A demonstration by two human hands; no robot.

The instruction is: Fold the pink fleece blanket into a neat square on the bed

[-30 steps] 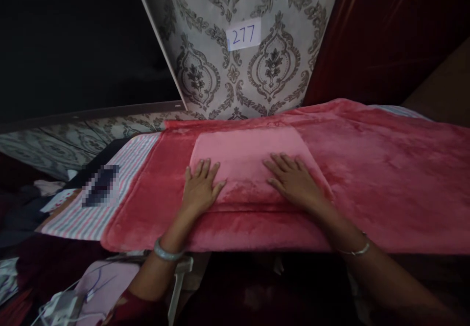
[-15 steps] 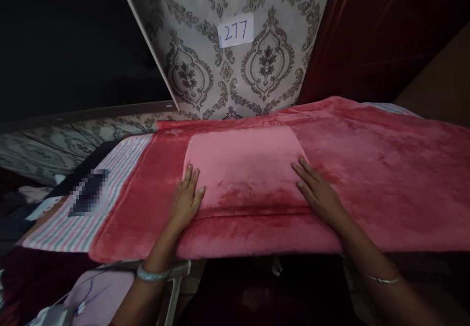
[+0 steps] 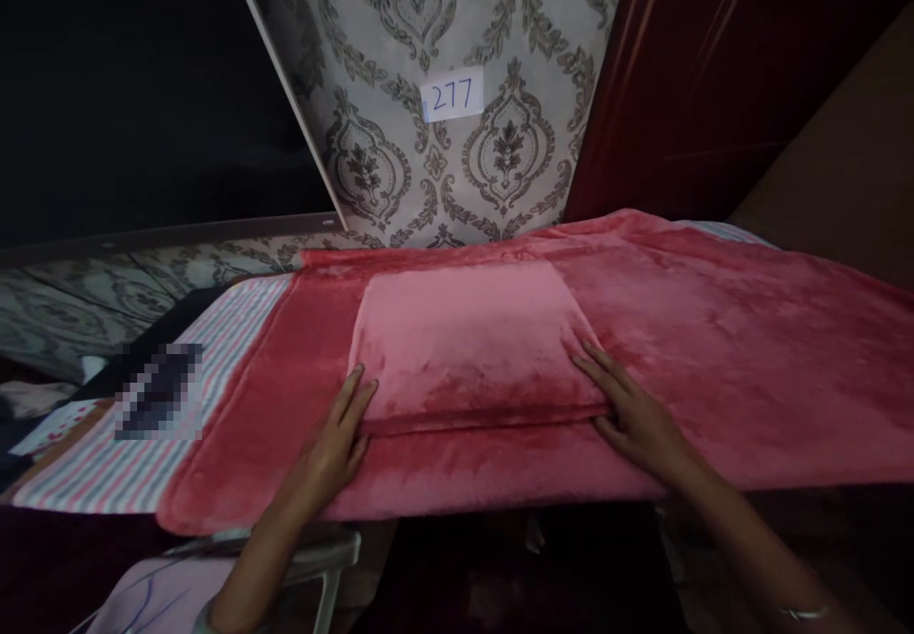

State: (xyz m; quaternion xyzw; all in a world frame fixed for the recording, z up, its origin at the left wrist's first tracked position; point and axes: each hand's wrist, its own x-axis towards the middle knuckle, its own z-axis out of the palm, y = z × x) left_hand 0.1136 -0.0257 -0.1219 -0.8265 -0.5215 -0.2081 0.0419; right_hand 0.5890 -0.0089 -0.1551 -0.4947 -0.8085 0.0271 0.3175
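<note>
A folded pink plush cloth [image 3: 464,329], roughly rectangular, lies on a larger red-pink plush blanket [image 3: 749,358]. Its front edge [image 3: 492,417] shows a darker red fold line. My left hand [image 3: 332,439] rests at the cloth's front left corner, fingers stretched forward along the side and thumb lower, by the fold. At the front right corner lies my right hand [image 3: 635,420], with its fingers apart on top of the cloth and the thumb near the front edge. Both hands look open, and neither visibly lifts the fabric.
Striped cloth [image 3: 92,472] shows from under the blanket at left, with a blurred dark object [image 3: 161,391] on it. A large dark screen [image 3: 157,91] stands behind at left, a dark red panel [image 3: 685,91] at right. A pale chair [image 3: 321,553] stands below the front edge.
Both hands have moved back toward me, from the sides of the folded cloth to its front corners. The view has shifted slightly; the cloth stays folded.
</note>
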